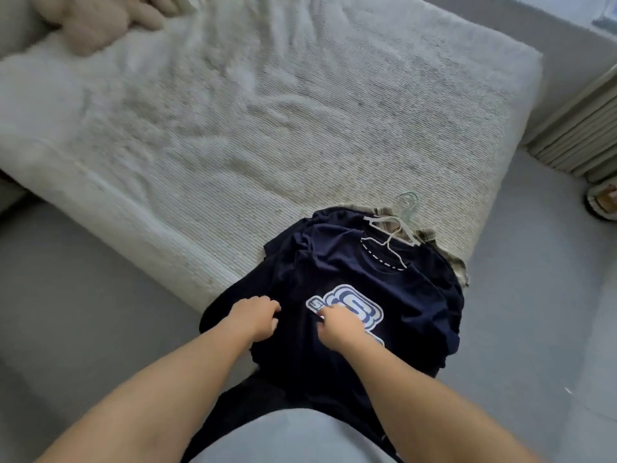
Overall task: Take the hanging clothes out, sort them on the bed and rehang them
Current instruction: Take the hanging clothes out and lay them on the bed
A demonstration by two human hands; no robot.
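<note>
Both hands lie on the navy shirt [367,295], left hand [257,317] and right hand [337,325] gripping cloth with curled fingers; its hanger [397,235] points away across the bed [233,128].

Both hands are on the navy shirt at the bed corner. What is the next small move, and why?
Probably lift the top navy T-shirt off the pile and lay it further up the bed. Both the left hand and right hand already pinch its fabric, and several garments on hangers lie stacked beneath.

navy shirts [350,295] on bed [233,128], hands perhaps gripping
</note>
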